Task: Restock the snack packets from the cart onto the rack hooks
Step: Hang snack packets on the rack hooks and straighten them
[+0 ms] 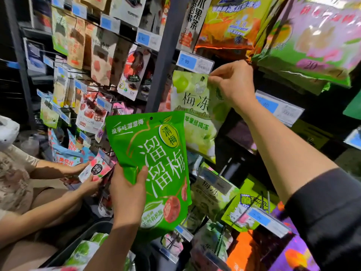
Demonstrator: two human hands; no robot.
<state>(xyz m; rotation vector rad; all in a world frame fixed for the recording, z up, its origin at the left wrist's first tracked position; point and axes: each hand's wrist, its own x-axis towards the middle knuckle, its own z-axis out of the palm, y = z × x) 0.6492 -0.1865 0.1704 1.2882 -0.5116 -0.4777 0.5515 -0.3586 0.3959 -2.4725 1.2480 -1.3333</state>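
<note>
Step in hand: a pale green packet [197, 110] is being hung or settled at its top edge, just below a blue price tag [193, 62] on the rack [166, 55].
Right hand: the right hand [232, 83] is raised to the top right corner of the pale green packet, fingers curled and pinching it beside the hang hole; the hook itself is hidden, so whether the packet is already seated cannot be told.
Left hand: the left hand [127, 190] is held lower, clamped on the lower left edge of a bright green packet [154, 169], thumb across the front, the packet upright and tilted slightly.
Arm pose: the right forearm is stretched up and forward; the left forearm rises from the bottom edge of the view.
Stock on rack: most visible hooks are seen to carry packets.
Stock left: further green packets are seen in the cart [82, 239] below the left arm.
Progress: judged to be mid-task; one packet at the hook, one in hand, more waiting.
Other: a second person's hands [86, 177] are noted handling a pink packet [95, 169] at the left side of the rack.
</note>
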